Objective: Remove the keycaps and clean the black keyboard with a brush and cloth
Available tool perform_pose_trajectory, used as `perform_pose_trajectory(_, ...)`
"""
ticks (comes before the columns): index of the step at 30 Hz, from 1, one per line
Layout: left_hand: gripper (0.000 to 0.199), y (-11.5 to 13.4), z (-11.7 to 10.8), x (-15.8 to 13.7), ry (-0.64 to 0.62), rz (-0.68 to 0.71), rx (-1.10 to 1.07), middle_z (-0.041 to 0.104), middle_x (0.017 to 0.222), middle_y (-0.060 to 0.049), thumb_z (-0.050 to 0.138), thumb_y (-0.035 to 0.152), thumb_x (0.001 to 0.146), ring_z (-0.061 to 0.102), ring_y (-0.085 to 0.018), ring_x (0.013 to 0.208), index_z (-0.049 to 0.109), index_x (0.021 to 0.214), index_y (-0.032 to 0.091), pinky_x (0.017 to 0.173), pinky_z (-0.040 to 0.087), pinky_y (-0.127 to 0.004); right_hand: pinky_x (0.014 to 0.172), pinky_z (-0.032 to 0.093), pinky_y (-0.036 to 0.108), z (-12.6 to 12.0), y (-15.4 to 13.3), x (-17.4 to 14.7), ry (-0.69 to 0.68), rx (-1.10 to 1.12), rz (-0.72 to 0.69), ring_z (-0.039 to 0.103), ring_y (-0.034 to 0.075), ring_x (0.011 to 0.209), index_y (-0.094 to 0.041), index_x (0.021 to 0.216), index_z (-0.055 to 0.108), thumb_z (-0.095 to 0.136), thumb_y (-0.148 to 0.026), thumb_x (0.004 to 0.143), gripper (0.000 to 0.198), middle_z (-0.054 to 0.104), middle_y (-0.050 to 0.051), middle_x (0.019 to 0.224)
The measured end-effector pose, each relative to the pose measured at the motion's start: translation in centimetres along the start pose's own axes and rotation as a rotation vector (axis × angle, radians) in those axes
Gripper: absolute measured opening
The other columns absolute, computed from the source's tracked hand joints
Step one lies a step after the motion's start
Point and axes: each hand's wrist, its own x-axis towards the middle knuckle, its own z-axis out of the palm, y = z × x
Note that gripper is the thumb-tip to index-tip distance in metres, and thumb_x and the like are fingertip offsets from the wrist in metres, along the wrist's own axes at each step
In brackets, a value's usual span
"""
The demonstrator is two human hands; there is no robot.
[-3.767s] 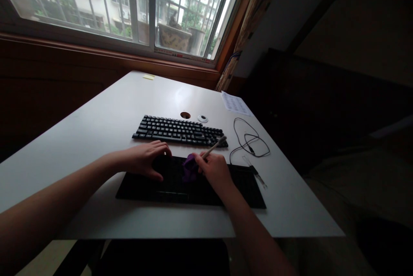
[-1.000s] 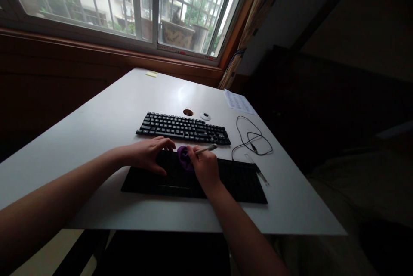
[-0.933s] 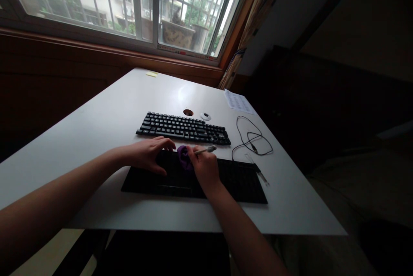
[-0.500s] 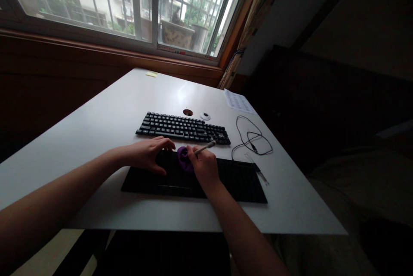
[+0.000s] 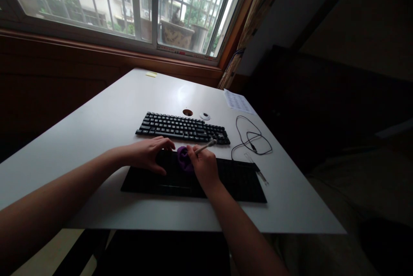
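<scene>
Two bare hands work at a black panel [image 5: 237, 179] lying flat on a white surface [image 5: 106, 99], in the lower centre of the frame. The left hand [image 5: 151, 154], at the panel's upper left corner, has its thumb and fingers spread apart with a gap between them; how firmly it touches the panel cannot be told. The right hand [image 5: 205, 165], at centre, pinches a slim pale stick [image 5: 205, 146] between thumb and fingers, the grey end tilted toward the upper right. A bunched purple cloth [image 5: 183, 160] sits at the stick's lower end, over the panel and between the two hands. Just above the panel in the frame lies a keyboard [image 5: 180, 128] with rows of dark keys. At right, a thin black cable [image 5: 260, 135] loops across the surface down to the panel's top edge, and a small wire tool [image 5: 258, 169] with a dark middle overlaps the panel's upper right corner. A printed sheet [image 5: 238, 102] lies at upper right, a yellow slip [image 5: 151, 74] at upper left, below a barred window [image 5: 153, 9].
</scene>
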Motion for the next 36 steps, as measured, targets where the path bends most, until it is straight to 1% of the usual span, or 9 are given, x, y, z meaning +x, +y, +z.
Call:
perform_pose_trajectory(3,0.068,0.2,-0.1,0.0,-0.018,0.004,0.02,0.062,0.124,-0.01,0.082,0.053,0.073,0.06,-0.027,0.11,0.05,0.125,0.023,0.092,0.05,-0.035,0.068,0.042,0.026,0.2,0.2,-0.1,0.022,-0.007,-0.021,0.068,0.018,0.072,-0.021,0.08,0.068,0.05,-0.04,0.104,0.036,0.073,0.005,0.078)
perform_pose_trajectory(5,0.068,0.4,-0.2,0.0,-0.028,0.001,0.032,0.061,0.124,-0.01,0.082,0.053,0.074,0.06,-0.027,0.111,0.05,0.126,0.023,0.092,0.05,-0.035,0.068,0.042,0.025,0.3,0.2,0.0,0.019,0.007,-0.025,0.068,0.018,0.073,-0.02,0.081,0.068,0.05,-0.04,0.104,0.035,0.074,0.005,0.08)
perform_pose_trajectory(11,0.069,0.3,0.0,0.0,-0.007,-0.001,0.013,0.063,0.122,-0.009,0.083,0.052,0.072,0.061,-0.027,0.109,0.052,0.125,0.023,0.092,0.051,-0.035,0.058,0.034,0.024,0.1,0.1,0.1,-0.004,0.074,-0.008,0.054,0.013,0.053,-0.021,0.064,0.055,0.049,-0.041,0.103,0.045,0.058,-0.002,0.058)
perform_pose_trajectory(15,0.069,0.2,0.0,0.0,-0.007,-0.004,0.009,0.063,0.122,-0.009,0.083,0.052,0.073,0.061,-0.027,0.11,0.051,0.126,0.023,0.092,0.051,-0.035,0.055,0.032,0.024,0.0,0.3,0.1,-0.014,0.121,0.003,0.049,0.011,0.049,-0.021,0.061,0.049,0.048,-0.041,0.103,0.046,0.052,-0.003,0.053)
perform_pose_trajectory(21,0.068,0.2,0.0,0.0,-0.009,-0.001,0.023,0.062,0.123,-0.01,0.083,0.053,0.073,0.061,-0.027,0.109,0.052,0.126,0.023,0.092,0.051,-0.036,0.056,0.033,0.024,-0.4,0.0,-0.1,0.023,0.14,-0.015,0.049,0.011,0.051,-0.022,0.061,0.047,0.047,-0.04,0.103,0.046,0.051,-0.003,0.054)
perform_pose_trajectory(24,0.069,0.0,0.1,0.0,-0.015,0.006,0.044,0.062,0.122,-0.01,0.082,0.054,0.073,0.061,-0.028,0.108,0.051,0.126,0.022,0.091,0.051,-0.037,0.055,0.032,0.024,-0.5,-0.1,-0.3,-0.016,0.191,-0.041,0.046,0.011,0.05,-0.022,0.06,0.045,0.047,-0.042,0.103,0.047,0.048,-0.004,0.053)
perform_pose_trajectory(29,0.071,-0.1,0.1,0.0,-0.017,0.007,0.059,0.062,0.123,-0.011,0.082,0.056,0.074,0.06,-0.028,0.108,0.05,0.127,0.022,0.089,0.051,-0.037,0.054,0.031,0.025,-0.3,0.2,-0.6,-0.121,0.236,-0.154,0.041,0.01,0.049,-0.021,0.06,0.044,0.048,-0.042,0.102,0.048,0.046,-0.004,0.054)
perform_pose_trajectory(33,0.071,-0.1,0.2,-0.1,-0.014,0.002,0.063,0.062,0.123,-0.011,0.082,0.055,0.073,0.061,-0.028,0.107,0.05,0.127,0.022,0.088,0.052,-0.037,0.054,0.033,0.024,-0.3,0.3,-0.8,-0.145,0.301,-0.142,0.045,0.01,0.049,-0.021,0.062,0.049,0.049,-0.042,0.102,0.046,0.048,-0.004,0.054)
perform_pose_trajectory(36,0.072,-0.2,0.2,-0.1,-0.012,0.006,0.056,0.062,0.123,-0.01,0.083,0.054,0.072,0.061,-0.028,0.108,0.05,0.128,0.023,0.088,0.052,-0.036,0.055,0.036,0.024,-0.5,-0.2,-0.9,-0.172,0.305,-0.198,0.047,0.01,0.051,-0.02,0.063,0.052,0.049,-0.043,0.102,0.045,0.052,-0.003,0.056)
